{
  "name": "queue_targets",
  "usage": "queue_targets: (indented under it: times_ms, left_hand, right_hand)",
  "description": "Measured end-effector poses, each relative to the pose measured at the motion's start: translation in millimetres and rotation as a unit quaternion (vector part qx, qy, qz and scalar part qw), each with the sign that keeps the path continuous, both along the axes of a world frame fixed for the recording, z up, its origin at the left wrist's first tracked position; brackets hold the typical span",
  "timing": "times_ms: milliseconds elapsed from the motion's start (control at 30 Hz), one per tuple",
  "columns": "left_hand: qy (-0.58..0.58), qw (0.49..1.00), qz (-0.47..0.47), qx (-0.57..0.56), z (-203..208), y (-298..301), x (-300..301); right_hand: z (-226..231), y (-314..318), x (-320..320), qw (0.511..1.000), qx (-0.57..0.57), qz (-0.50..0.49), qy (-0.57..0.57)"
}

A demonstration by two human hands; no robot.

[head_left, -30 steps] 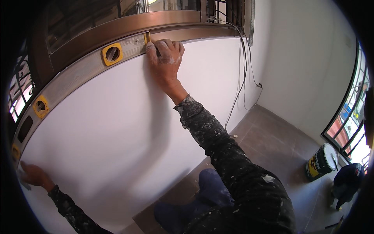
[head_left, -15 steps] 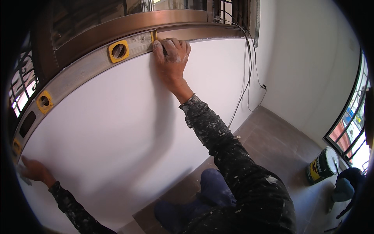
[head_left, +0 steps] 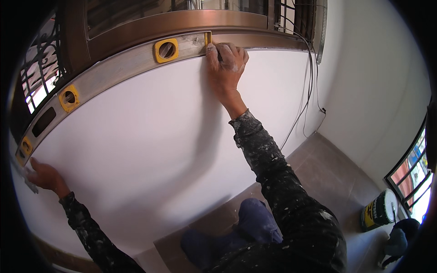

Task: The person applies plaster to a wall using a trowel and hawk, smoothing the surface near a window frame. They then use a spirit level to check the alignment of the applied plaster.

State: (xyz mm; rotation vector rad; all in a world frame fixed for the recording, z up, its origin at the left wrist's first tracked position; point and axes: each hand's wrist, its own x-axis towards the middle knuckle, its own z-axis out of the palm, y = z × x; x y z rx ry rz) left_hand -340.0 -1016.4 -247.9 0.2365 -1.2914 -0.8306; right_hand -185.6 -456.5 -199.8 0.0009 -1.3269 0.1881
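Observation:
A long grey spirit level [head_left: 116, 73] with yellow-framed vials lies along the top edge of the white wall panel [head_left: 150, 136], below the brown window frame. At its right end, my right hand [head_left: 225, 68] is closed with curled fingers, the thumb against the yellow end cap. White dust coats those fingers. My left hand [head_left: 48, 177] is just below the level's left end, its fingers partly hidden. A thin grey piece [head_left: 32, 185] sticks out from under that hand; its kind cannot be made out. Both dark sleeves are spattered white.
Dark cables [head_left: 311, 86] hang down the wall at the right of the window. On the grey tiled floor [head_left: 318, 159] stands a dark and yellow bucket [head_left: 378, 210] with a pale lid. Beside it is a dark bundle [head_left: 398, 243]. A barred window [head_left: 414, 173] is at the right.
The view has shifted, so the level, window and both hands appear further right. The left hand looks higher and nearer the level's left end. The right hand stays at the right end.

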Motion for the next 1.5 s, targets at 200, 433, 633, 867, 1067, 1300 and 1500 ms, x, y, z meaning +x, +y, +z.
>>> queue_targets:
  times_ms: [200, 433, 633, 867, 1067, 1300, 1500]
  left_hand:
    - [0.021, 0.999, 0.015, -0.033, -1.9, -1.9, -2.3]
    - [-0.024, 0.999, -0.028, 0.02, -5.0, -3.0, -3.5]
    - [-0.016, 0.999, -0.036, 0.006, -4.0, -4.5, -1.5]
    - [-0.004, 0.996, -0.071, 0.045, 9.3, 12.5, 15.6]
    - [0.025, 0.996, -0.082, 0.039, 15.4, 41.6, 37.7]
    - [0.074, 0.995, -0.061, -0.004, 20.5, 56.7, 50.1]
    - [0.063, 0.997, -0.049, -0.009, 19.8, 56.3, 51.4]
  right_hand:
    - [-1.5, 0.7, -0.4, 1.0, 0.001, 0.002, -0.001]
    - [-2.1, 2.5, -0.6, 1.0, 0.014, -0.004, -0.003]
    - [-3.2, 5.2, -4.0, 1.0, 0.012, 0.007, 0.007]
    - [-5.7, 14.7, -13.0, 0.998, 0.04, -0.028, 0.047]
    - [-5.3, 13.6, -7.8, 0.999, 0.031, -0.012, 0.011]
    - [-4.7, 13.1, -5.6, 0.999, 0.009, -0.04, -0.009]
    - [-4.3, 14.5, -0.9, 0.998, -0.025, -0.004, -0.064]
